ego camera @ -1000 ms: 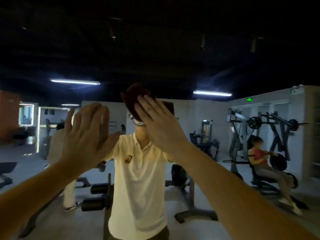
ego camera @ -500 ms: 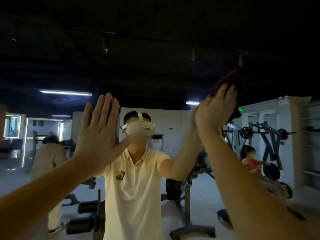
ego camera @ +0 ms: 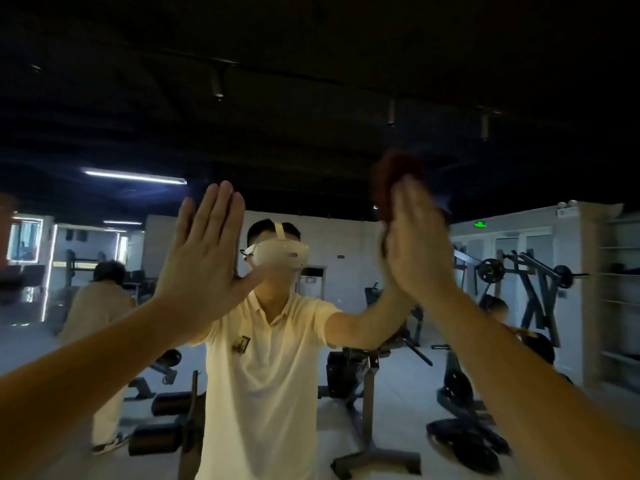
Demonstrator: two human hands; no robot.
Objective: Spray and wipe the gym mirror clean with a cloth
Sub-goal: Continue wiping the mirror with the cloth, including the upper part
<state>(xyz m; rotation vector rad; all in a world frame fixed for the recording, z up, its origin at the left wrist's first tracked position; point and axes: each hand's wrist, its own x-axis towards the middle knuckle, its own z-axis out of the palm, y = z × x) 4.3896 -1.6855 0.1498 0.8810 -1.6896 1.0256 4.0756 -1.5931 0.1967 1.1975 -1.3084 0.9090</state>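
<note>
The cloth was dark red and looked thick. It was blurred, so its weave and edges could not be made out. It lay high on the right part of the mirror, pressed to the glass by the right hand, whose fingers were straight and close together. This hand covered most of the cloth, and only the upper end showed above the fingertips. The left hand was also flat, with straight fingers and the thumb spread out, its palm toward the glass on the left. Whether it touched the glass I could not tell.

In the mirror stood the reflection of the person in a pale polo shirt and a white headset. The shirt carried a small dark emblem on the chest, too small to read. Far on the right a green sign glowed, its writing not legible, near a weight machine. A long ceiling lamp shone far left.
</note>
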